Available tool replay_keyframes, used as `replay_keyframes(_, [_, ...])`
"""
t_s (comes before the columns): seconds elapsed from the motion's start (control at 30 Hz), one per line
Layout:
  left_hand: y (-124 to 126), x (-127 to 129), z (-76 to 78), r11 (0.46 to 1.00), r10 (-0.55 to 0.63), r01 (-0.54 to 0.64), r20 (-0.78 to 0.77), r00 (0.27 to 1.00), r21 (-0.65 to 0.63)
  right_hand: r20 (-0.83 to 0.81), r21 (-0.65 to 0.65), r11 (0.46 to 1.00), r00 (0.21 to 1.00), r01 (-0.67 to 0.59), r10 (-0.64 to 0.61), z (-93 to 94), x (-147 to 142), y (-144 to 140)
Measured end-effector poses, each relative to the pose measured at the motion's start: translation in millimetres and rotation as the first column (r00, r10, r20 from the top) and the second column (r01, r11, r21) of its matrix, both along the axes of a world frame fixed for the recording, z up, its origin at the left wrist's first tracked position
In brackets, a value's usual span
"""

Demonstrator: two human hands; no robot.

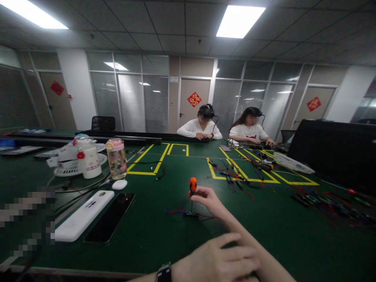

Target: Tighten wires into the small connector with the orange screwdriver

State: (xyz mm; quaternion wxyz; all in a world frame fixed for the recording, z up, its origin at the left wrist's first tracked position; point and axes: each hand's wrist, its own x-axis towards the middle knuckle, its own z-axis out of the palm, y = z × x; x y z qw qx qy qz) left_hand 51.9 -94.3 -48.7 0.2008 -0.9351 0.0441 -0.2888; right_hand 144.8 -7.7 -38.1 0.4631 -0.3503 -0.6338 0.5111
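In the head view, my right hand (207,199) pinches the orange and black handle of a screwdriver (193,185). The screwdriver stands upright, its shaft pointing down at a small green circuit board (190,214) on the table. Red and blue wires (174,212) run out from both ends of the board. Nearer to me, my left hand (219,256), with a black watch (163,273) on its wrist, lies across in front of my right forearm. Its fingers are apart, slightly blurred, with nothing seen in them. Whether it touches the forearm I cannot tell.
On the green table (147,250) at left are a white power bank-like slab (85,215), a black phone (111,217), a white earbud-like case (119,184), a pink-lidded bottle (116,158) and a white jug (88,158). Tangled wired boards (320,201) lie right. Two people sit opposite.
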Motion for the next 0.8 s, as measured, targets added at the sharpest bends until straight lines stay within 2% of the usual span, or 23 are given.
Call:
replay_keyframes(0.1, [15.0, -21.6, 38.2, 0.995, 0.099, -0.091, 0.19, 0.977, -0.051, -0.001, 0.032, 0.999, 1.0, -0.02, 0.02, -0.1, 1.6, 1.1])
replay_keyframes(0.2, [42.8, -44.3, 69.3, 0.985, 0.169, -0.134, 0.422, 0.891, -0.111, 0.007, 0.052, 0.998, 0.999, -0.047, 0.046, -1.5, 2.9, 2.0])
replay_keyframes(0.27, [63.5, -56.0, 79.7, 0.918, 0.336, -0.174, 0.467, 0.818, -0.355, 0.013, 0.07, 0.995, 0.997, -0.073, 0.073, -2.4, 3.3, 2.5])
replay_keyframes(0.3, [72.4, -60.7, 82.0, 0.846, 0.403, -0.142, 0.441, 0.802, -0.514, 0.021, 0.082, 0.993, 0.996, -0.091, 0.089, -2.6, 3.5, 2.7])
replay_keyframes(0.37, [85.2, -68.3, 83.2, 0.633, 0.436, 0.019, 0.377, 0.817, -0.774, 0.042, 0.108, 0.987, 0.993, -0.118, 0.114, -2.7, 4.0, 2.8])
replay_keyframes(0.43, [91.2, -74.2, 83.1, 0.431, 0.375, 0.156, 0.334, 0.865, -0.889, 0.061, 0.136, 0.983, 0.991, -0.123, 0.116, -2.2, 4.9, 2.7])
replay_keyframes(0.47, [92.5, -76.7, 83.5, 0.363, 0.342, 0.158, 0.289, 0.894, -0.918, 0.064, 0.149, 0.981, 0.991, -0.124, 0.115, -1.9, 5.5, 2.6])
replay_keyframes(0.53, [93.3, -80.4, 84.9, 0.291, 0.284, 0.112, 0.198, 0.938, -0.95, 0.061, 0.16, 0.978, 0.99, -0.135, 0.126, -1.6, 6.9, 2.9])
replay_keyframes(0.63, [93.7, -81.5, 84.8, 0.272, 0.285, 0.087, 0.166, 0.944, -0.958, 0.046, 0.141, 0.978, 0.988, -0.154, 0.149, -3.1, 9.4, 4.5])
replay_keyframes(0.7, [93.8, -79.0, 80.4, 0.29, 0.332, 0.119, 0.216, 0.918, -0.95, 0.009, 0.11, 0.986, 0.992, -0.126, 0.125, -5.4, 10.6, 6.4])
replay_keyframes(0.8, [92.7, -71.7, 69.2, 0.397, 0.431, 0.177, 0.353, 0.83, -0.901, -0.084, 0.05, 0.998, 0.995, -0.046, 0.051, -9.2, 10.1, 8.5])
